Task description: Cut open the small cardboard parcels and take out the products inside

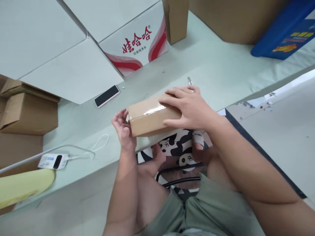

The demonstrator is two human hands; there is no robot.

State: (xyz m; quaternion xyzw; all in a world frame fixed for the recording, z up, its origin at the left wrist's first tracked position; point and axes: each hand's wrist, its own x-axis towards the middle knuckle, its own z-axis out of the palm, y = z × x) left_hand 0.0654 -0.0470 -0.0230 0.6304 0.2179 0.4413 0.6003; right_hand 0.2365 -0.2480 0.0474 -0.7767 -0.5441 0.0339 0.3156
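Note:
A closed brown cardboard box (147, 119) with shiny clear tape along its top seam lies at the table's front edge, between my hands. My right hand (187, 106) grips its right end, fingers spread over the top and thumb on the near side. At the left end, my left hand (124, 129) cups the box with slightly curled fingers, some hidden by the box. Just beyond my right fingers a slim silvery thing (189, 80) pokes out, mostly hidden, its kind unclear.
A phone (107, 96) lies on the pale green tabletop (147, 85). A white carton with red lettering (137, 42) stands behind. At left are cardboard boxes (36, 114), a white device with a cable (52, 161) and a yellow object (24, 186). A blue container (283, 32) stands back right.

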